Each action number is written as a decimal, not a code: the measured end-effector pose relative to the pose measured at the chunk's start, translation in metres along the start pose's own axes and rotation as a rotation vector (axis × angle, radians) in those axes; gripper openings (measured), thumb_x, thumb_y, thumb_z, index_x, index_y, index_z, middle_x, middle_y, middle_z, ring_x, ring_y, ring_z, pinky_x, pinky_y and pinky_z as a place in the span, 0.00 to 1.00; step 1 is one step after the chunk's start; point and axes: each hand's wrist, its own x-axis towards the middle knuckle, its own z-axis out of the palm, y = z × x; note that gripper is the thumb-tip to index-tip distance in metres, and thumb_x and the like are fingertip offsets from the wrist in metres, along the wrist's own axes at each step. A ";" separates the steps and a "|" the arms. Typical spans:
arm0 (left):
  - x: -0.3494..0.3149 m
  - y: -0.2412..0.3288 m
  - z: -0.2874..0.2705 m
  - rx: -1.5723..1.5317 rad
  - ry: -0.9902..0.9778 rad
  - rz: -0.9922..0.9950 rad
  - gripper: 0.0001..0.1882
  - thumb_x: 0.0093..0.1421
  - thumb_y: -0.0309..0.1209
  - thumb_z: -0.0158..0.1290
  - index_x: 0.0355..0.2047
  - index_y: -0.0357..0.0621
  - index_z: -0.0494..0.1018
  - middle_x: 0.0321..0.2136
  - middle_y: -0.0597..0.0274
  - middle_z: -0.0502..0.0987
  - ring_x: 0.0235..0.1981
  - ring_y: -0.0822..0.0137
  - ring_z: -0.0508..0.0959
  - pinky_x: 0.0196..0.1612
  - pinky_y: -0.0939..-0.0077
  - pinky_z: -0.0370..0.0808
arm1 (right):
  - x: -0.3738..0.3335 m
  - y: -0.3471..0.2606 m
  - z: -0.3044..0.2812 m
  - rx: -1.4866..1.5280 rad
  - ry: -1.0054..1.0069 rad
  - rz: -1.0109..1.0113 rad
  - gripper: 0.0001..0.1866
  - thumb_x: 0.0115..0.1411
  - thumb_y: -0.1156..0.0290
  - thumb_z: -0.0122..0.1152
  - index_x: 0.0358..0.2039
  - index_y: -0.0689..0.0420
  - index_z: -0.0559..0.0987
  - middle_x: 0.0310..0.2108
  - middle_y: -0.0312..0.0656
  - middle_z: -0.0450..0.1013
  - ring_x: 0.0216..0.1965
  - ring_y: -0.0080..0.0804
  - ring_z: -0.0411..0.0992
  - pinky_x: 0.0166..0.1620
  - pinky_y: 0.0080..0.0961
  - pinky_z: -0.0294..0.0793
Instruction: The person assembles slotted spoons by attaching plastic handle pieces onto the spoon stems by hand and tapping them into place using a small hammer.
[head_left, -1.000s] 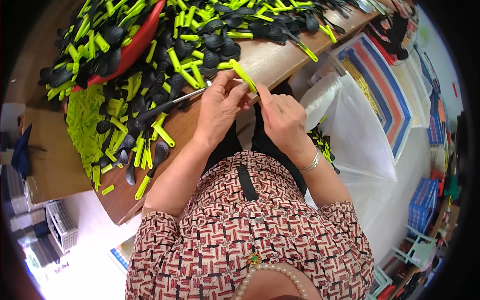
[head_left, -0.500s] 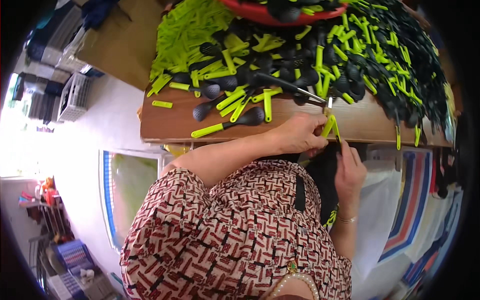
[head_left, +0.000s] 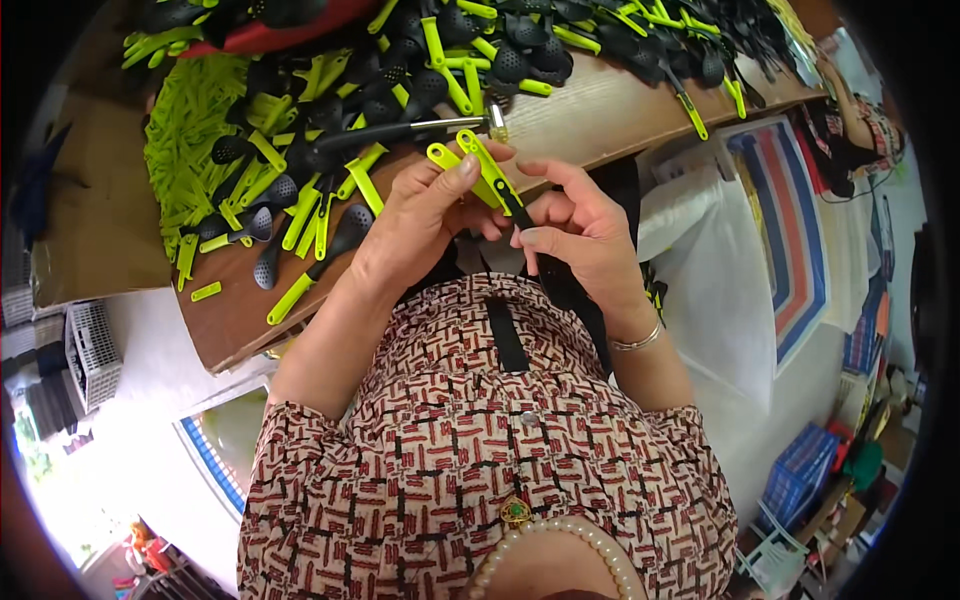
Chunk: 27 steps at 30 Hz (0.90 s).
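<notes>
In front of my body, at the table's near edge, my left hand point(head_left: 420, 205) pinches two lime-green handle pieces between thumb and fingers. One lime-green handle piece point(head_left: 450, 160) lies behind, splayed from the other. The front handle piece point(head_left: 480, 160) has the black stem point(head_left: 517, 212) of a kitchen utensil lying along its lower end. With thumb and fingers closed round that stem is my right hand point(head_left: 590, 240); the utensil's lower part is dark against the clothing, so its kind cannot be told. A hammer point(head_left: 390, 131) with a black grip and metal head rests just beyond my left hand.
Loose green handles point(head_left: 195, 150) are heaped at the left of the wooden table point(head_left: 225, 330). Black slotted spoons point(head_left: 510, 65) with green handles spread across it, beneath a red basin point(head_left: 290, 32). Another person's arm point(head_left: 850, 105) shows at far right. A cardboard sheet point(head_left: 95, 210) stands left.
My view has swung to the right. Both hands have risen closer to the view with the handle pieces, and the stem against the green handle shows more plainly. The hammer stays on the table.
</notes>
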 end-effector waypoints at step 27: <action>0.022 -0.031 0.018 -0.146 0.080 0.066 0.11 0.67 0.33 0.52 0.45 0.39 0.73 0.32 0.53 0.81 0.28 0.68 0.80 0.29 0.76 0.77 | -0.026 -0.003 -0.011 -0.521 0.060 -0.179 0.43 0.58 0.89 0.56 0.70 0.60 0.49 0.31 0.42 0.76 0.29 0.19 0.71 0.30 0.14 0.72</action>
